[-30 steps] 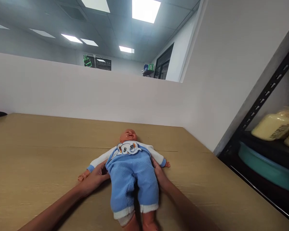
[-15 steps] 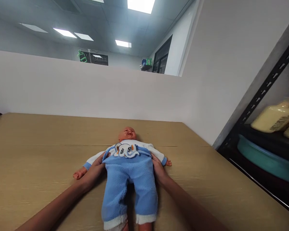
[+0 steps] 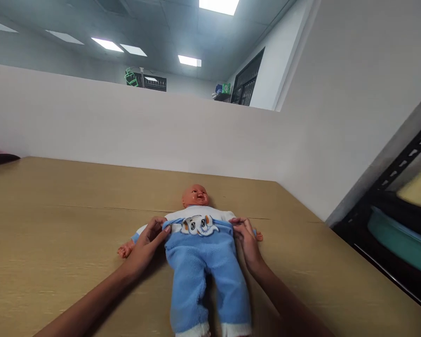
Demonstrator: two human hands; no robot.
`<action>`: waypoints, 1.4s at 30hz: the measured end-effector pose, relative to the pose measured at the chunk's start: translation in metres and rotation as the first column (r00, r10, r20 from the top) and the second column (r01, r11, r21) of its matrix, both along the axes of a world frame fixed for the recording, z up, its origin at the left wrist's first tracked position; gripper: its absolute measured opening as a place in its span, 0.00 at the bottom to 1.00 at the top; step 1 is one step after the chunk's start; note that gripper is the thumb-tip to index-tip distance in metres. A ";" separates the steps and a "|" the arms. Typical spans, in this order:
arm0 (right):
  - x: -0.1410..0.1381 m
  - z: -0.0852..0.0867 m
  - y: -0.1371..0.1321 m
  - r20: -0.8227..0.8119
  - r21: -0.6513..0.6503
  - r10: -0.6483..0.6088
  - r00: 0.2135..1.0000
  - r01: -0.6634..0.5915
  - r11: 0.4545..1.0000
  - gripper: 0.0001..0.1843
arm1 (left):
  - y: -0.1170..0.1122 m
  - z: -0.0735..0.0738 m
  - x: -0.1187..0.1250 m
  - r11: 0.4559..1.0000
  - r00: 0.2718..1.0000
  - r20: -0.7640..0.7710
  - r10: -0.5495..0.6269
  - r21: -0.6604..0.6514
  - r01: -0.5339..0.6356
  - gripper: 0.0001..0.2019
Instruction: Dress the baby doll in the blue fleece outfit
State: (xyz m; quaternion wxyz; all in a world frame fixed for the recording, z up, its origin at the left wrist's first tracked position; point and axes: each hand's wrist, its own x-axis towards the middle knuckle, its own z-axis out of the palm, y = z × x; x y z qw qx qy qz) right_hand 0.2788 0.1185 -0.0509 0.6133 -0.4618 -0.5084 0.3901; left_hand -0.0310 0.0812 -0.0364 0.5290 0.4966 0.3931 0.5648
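Note:
A baby doll (image 3: 195, 195) lies on its back on the wooden table, head away from me, in a white top with blue cuffs. Blue fleece overalls (image 3: 205, 252) with white leg hems and an elephant-face patch (image 3: 199, 226) cover its legs and belly. My left hand (image 3: 150, 238) pinches the overalls' upper edge on the left side, by the doll's arm. On the opposite side my right hand (image 3: 244, 238) has its fingers closed on the same edge. The doll's feet fall mostly outside the view.
The wooden table (image 3: 73, 234) runs back to a low white wall (image 3: 126, 126). At the right stands a black metal shelf (image 3: 382, 185) with a teal basin (image 3: 400, 238) and a pale yellow pack (image 3: 419, 189). A dark object (image 3: 2, 160) shows at the far left edge.
My hands have shifted up to the overalls' top edge, with the fingers now seen on the fabric. The straps beside the patch look less visible. The view has turned a little left.

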 end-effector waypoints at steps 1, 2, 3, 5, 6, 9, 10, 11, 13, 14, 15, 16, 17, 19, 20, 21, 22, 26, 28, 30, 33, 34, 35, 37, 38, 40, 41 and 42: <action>-0.002 0.010 0.001 0.031 0.014 -0.036 0.999 0.035 0.999 0.11 | -0.003 0.001 0.002 0.998 0.998 -0.033 0.046 0.053 -0.044 0.18; -0.006 0.023 0.002 0.079 0.038 -0.057 0.995 0.054 0.998 0.11 | -0.005 0.002 0.005 0.991 0.994 -0.059 0.093 0.102 -0.087 0.18; -0.012 0.038 0.005 0.136 0.070 -0.059 0.989 0.050 0.996 0.11 | -0.007 0.002 0.006 0.983 0.989 -0.077 0.128 0.145 -0.115 0.18; -0.035 0.069 0.013 0.400 0.161 0.042 0.916 -0.115 0.980 0.08 | -0.011 0.000 0.008 0.968 0.983 -0.106 0.153 0.218 -0.127 0.17; -0.050 0.083 0.019 0.517 0.178 0.125 0.847 -0.249 0.952 0.08 | -0.013 -0.001 0.008 0.955 0.978 -0.127 0.165 0.268 -0.127 0.15; -0.106 0.108 0.042 0.781 0.090 0.310 0.542 -0.589 0.803 0.09 | -0.016 -0.008 0.003 0.865 0.936 -0.238 0.258 0.488 -0.114 0.08; -0.125 0.110 0.051 0.853 0.025 0.345 0.391 -0.692 0.722 0.11 | -0.017 -0.009 0.001 0.827 0.918 -0.272 0.290 0.553 -0.097 0.06; -0.144 0.108 0.059 0.908 -0.048 0.349 0.231 -0.772 0.634 0.14 | -0.017 -0.011 -0.001 0.797 0.902 -0.300 0.309 0.600 -0.074 0.05; -0.179 0.099 0.073 0.961 -0.211 0.265 -0.081 -0.834 0.510 0.27 | -0.017 -0.011 -0.004 0.764 0.883 -0.343 0.321 0.644 -0.028 0.06; -0.193 0.093 0.077 0.960 -0.269 0.204 -0.192 -0.834 0.482 0.31 | -0.017 -0.011 -0.005 0.755 0.874 -0.364 0.323 0.655 -0.007 0.06; -0.206 0.088 0.079 0.952 -0.306 0.153 -0.265 -0.831 0.465 0.31 | -0.017 -0.011 -0.005 0.748 0.864 -0.386 0.323 0.663 0.017 0.07; -0.215 0.085 0.080 0.944 -0.326 0.116 -0.308 -0.828 0.456 0.28 | -0.018 -0.010 -0.005 0.741 0.854 -0.407 0.323 0.670 0.040 0.07; -0.221 0.083 0.080 0.941 -0.331 0.094 -0.324 -0.830 0.449 0.23 | -0.018 -0.009 -0.004 0.733 0.846 -0.424 0.323 0.678 0.060 0.07; -0.222 0.085 0.079 0.947 -0.312 0.075 -0.312 -0.838 0.448 0.17 | -0.019 -0.009 -0.003 0.714 0.834 -0.446 0.324 0.694 0.094 0.07; -0.217 0.089 0.079 0.957 -0.285 0.082 -0.280 -0.842 0.458 0.18 | -0.019 -0.009 -0.002 0.703 0.828 -0.453 0.331 0.703 0.104 0.07; -0.210 0.095 0.079 0.968 -0.249 0.100 -0.229 -0.845 0.473 0.21 | -0.019 -0.009 -0.002 0.693 0.819 -0.462 0.342 0.712 0.112 0.08; -0.199 0.100 0.079 0.979 -0.193 0.149 -0.136 -0.847 0.495 0.24 | -0.018 -0.010 -0.002 0.688 0.807 -0.475 0.351 0.716 0.122 0.08; -0.149 0.113 0.078 0.901 -0.018 0.384 0.203 -0.866 0.499 0.31 | -0.016 -0.011 -0.006 0.663 0.770 -0.526 0.361 0.725 0.185 0.10; -0.127 0.108 0.074 0.852 0.007 0.449 0.267 -0.865 0.502 0.35 | -0.018 -0.012 -0.007 0.627 0.775 -0.524 0.353 0.748 0.220 0.10; -0.112 0.099 0.069 0.790 -0.001 0.517 0.330 -0.843 0.538 0.40 | -0.020 -0.013 -0.006 0.607 0.806 -0.494 0.325 0.763 0.223 0.08; -0.103 0.083 0.061 0.733 -0.005 0.560 0.387 -0.819 0.573 0.37 | -0.022 -0.015 0.002 0.767 0.927 -0.294 0.232 0.641 0.011 0.06; -0.103 0.078 0.060 0.725 0.003 0.567 0.390 -0.826 0.564 0.35 | -0.021 -0.016 0.006 0.831 0.952 -0.198 0.233 0.549 -0.089 0.10; -0.105 0.074 0.058 0.719 0.010 0.577 0.387 -0.836 0.549 0.32 | -0.019 -0.016 0.009 0.874 0.961 -0.118 0.251 0.454 -0.172 0.14; -0.110 0.067 0.058 0.700 0.013 0.603 0.383 -0.851 0.525 0.26 | -0.011 -0.014 0.015 0.908 0.956 -0.033 0.292 0.322 -0.266 0.17; -0.113 0.065 0.058 0.685 0.007 0.619 0.384 -0.854 0.521 0.23 | -0.006 -0.013 0.016 0.916 0.955 -0.019 0.295 0.289 -0.277 0.18; -0.117 0.061 0.061 0.637 -0.008 0.658 0.402 -0.850 0.527 0.18 | 0.004 -0.010 0.017 0.938 0.963 0.022 0.270 0.218 -0.268 0.20; -0.119 0.059 0.063 0.611 -0.017 0.678 0.410 -0.849 0.528 0.17 | 0.009 -0.009 0.016 0.948 0.966 0.043 0.253 0.187 -0.257 0.21; -0.119 0.058 0.065 0.584 -0.023 0.697 0.416 -0.850 0.527 0.17 | 0.013 -0.008 0.014 0.957 0.969 0.063 0.237 0.159 -0.244 0.21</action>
